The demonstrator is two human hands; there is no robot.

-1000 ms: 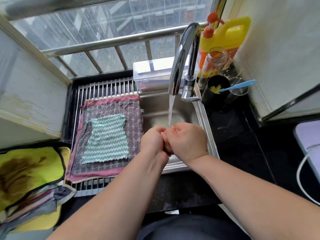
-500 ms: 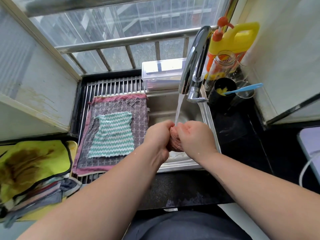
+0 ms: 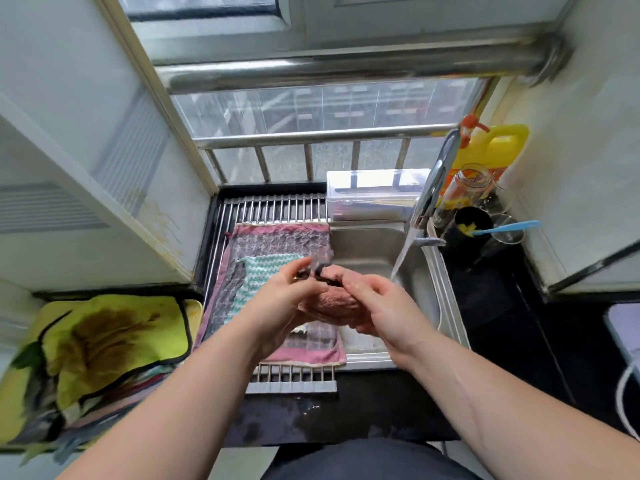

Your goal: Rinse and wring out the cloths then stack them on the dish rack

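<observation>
- A pile of cloths (image 3: 104,341), topped by a stained yellow one, lies at the far left.
- On the dish rack (image 3: 277,207) a pink-edged checked cloth (image 3: 277,244) lies flat, with a green zigzag cloth (image 3: 263,271) on top.
- The left hand (image 3: 287,303) curls its fingers on a bunched pink cloth (image 3: 332,303), held above the checked cloth's right edge, beside the sink (image 3: 367,251).
- The right hand (image 3: 377,306) grips the same cloth from the other side, fingers curled round it.
- Water (image 3: 403,254) runs from the tap (image 3: 436,181) just right of the hands.
</observation>
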